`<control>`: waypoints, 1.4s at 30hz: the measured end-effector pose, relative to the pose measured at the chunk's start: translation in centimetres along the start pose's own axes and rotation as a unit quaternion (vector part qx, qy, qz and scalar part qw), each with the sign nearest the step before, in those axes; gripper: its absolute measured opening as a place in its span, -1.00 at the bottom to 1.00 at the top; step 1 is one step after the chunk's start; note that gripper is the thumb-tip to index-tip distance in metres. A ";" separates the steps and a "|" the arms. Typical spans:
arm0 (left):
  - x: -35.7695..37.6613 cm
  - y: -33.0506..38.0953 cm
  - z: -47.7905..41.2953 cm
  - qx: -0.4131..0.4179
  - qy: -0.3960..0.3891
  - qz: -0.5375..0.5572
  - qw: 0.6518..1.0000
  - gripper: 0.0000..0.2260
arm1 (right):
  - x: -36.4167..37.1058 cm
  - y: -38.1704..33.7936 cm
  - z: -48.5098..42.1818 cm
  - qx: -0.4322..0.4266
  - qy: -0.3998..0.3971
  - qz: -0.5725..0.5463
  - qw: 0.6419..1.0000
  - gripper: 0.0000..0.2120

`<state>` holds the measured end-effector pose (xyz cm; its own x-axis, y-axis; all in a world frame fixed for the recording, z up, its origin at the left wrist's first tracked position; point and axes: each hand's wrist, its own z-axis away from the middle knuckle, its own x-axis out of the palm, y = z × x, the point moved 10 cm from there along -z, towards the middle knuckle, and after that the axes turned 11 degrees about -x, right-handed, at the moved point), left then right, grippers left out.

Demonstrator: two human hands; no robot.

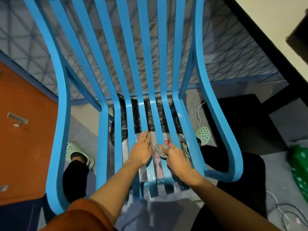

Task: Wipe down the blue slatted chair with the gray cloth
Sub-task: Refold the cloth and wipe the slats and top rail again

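Cloth (159,147), gray, gripped in right hand (177,158); left hand (140,151) flat, fingers straight, on blue chair (62,100).

An orange locker (21,139) stands left, a wire mesh panel (25,42) behind — on the floor are crumpled black plastic (123,120), white cables (283,212), a green spotted bag (300,172) and two pale green clogs (203,133).

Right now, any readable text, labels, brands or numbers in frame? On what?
None readable.
Red print under the seat of the blue slatted chair: too blurred to read.
Metal tag on the orange cabinet: blurred, nothing legible.
Green dotted bag: dots only.
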<state>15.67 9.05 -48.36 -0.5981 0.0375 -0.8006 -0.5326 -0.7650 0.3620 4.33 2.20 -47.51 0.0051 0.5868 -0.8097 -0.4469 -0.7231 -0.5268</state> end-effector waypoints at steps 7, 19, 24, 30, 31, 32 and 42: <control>1.1 0.1 1.8 -0.018 -0.010 -0.010 1.000 -0.46 | 1.3 -1.1 6.7 -0.012 -0.024 -0.062 0.998 -0.50; 1.4 4.6 1.7 0.012 -0.013 -0.007 1.000 -0.44 | -7.6 7.0 8.7 0.172 0.064 -0.025 0.983 -0.40; 2.7 5.7 1.6 0.041 -0.021 -0.040 0.998 -0.43 | -4.7 7.7 11.2 0.220 0.016 0.002 0.975 -0.65; 2.8 8.2 1.2 0.087 -0.027 -0.045 0.995 -0.47 | -4.0 8.2 10.0 0.227 -0.025 0.014 0.974 -0.60; 2.9 8.3 1.0 0.085 -0.028 -0.043 0.995 -0.48 | -4.0 7.9 9.6 0.220 -0.035 0.016 0.975 -0.59; 3.0 8.1 0.8 0.081 -0.030 -0.045 0.995 -0.49 | -4.2 7.5 9.5 0.219 -0.041 0.014 0.975 -0.59; 3.7 7.2 -1.5 0.069 -0.007 0.000 0.998 -0.52 | -6.2 9.1 -0.1 0.142 0.052 -0.045 0.987 -0.54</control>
<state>10.56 2.71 -49.46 -0.6059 0.0470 -0.7941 -0.6089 -0.6698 0.4250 0.28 -8.04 -47.30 0.1417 0.5933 -0.7924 -0.6736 -0.5288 -0.5164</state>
